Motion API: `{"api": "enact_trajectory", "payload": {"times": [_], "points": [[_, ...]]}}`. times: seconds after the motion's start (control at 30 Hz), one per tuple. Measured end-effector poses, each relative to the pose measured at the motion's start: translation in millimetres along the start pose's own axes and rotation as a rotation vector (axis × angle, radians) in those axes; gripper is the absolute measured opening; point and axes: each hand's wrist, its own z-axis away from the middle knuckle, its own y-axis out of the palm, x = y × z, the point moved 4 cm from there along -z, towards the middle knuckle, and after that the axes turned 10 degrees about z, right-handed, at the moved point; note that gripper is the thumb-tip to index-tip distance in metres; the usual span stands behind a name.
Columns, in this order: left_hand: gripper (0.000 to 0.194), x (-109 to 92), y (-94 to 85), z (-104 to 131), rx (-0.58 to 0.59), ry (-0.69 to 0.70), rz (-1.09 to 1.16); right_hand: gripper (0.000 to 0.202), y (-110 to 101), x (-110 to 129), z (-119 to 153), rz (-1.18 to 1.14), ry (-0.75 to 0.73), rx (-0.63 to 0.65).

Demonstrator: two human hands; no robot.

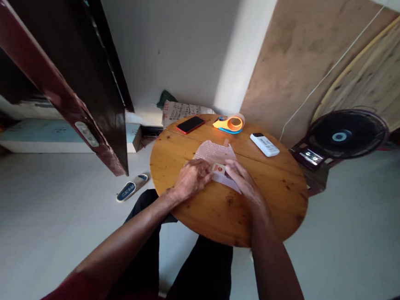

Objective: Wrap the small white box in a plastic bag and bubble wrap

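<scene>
A small flat cream box [218, 168] with a red-orange print lies on a pinkish sheet of bubble wrap [211, 150], in the middle of the round wooden table [227, 217]. My left hand [191, 179] is closed at the box's left edge, its fingers bent and pressed together. At the opposite edge, the fingertips of my right hand [242, 178] pinch the box, with the palm above the wrap's near right corner. My hands hide parts of the bubble wrap.
Toward the table's far side are a black phone with red edges [190, 124], an orange tape dispenser [223, 123] and a white handheld device [264, 144]. A black fan [346, 134] stands right of the table. One slipper [132, 187] lies on the floor, left.
</scene>
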Motion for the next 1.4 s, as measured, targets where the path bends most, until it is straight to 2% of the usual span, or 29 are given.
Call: {"api": "enact_trajectory", "payload": {"times": [0.07,0.17,0.27,0.37,0.57,0.8,1.03,1.4], "points": [[0.008,4.9,4.0,-14.1,-0.028,-0.074,0.040,0.042,-7.4,-0.3,0.7,-0.069,0.002,-0.036],[0.009,10.9,10.3,-27.3,-0.054,-0.196,0.077,0.045,-10.9,-1.7,0.2,-0.177,0.008,0.005],[0.012,15.5,15.5,-29.9,-0.061,-0.284,0.146,0.048,-6.5,-2.9,-1.2,-0.195,0.058,0.059],[0.016,22.9,20.3,-26.4,-0.106,-0.339,0.284,0.043,-2.3,-2.8,-3.2,-0.130,0.055,0.037],[0.016,36.8,32.4,-23.5,-0.212,-0.354,0.688,0.022,-0.7,-2.4,-3.4,-0.093,0.027,-0.038],[0.021,32.5,32.9,-25.7,-0.192,-0.373,0.852,0.021,0.9,-4.4,-5.3,-0.068,0.024,-0.131],[0.026,29.4,30.5,-25.9,-0.194,-0.430,0.862,0.022,3.5,-6.9,-4.7,-0.082,0.096,-0.121],[0.022,41.5,39.0,-25.6,-0.168,-0.350,0.845,0.023,6.5,-2.3,-1.4,-0.081,0.166,-0.105]]}}
